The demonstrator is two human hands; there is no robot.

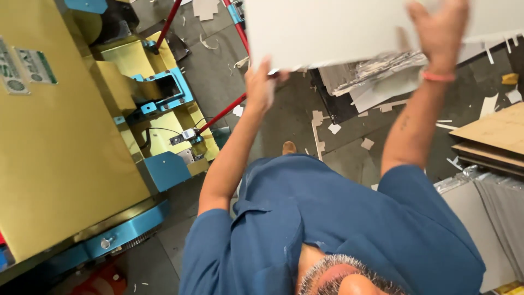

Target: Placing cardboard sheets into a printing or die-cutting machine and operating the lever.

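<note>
I hold a large white board (338, 30) out in front of me at the top of the view. My left hand (261, 84) grips its lower left corner from below. My right hand (439, 30), with a pink band on the wrist, is closed over the board's lower edge farther right. Beneath the board lies a pile of grey and white sheets (376, 76) on the floor. My blue shirt (327, 218) fills the bottom of the view.
A big yellow machine (60, 153) with blue fittings and red rods (221, 114) stands at the left. Brown cardboard sheets (494, 139) are stacked at the right above grey sheets (491, 207). Paper scraps litter the dark floor (284, 120).
</note>
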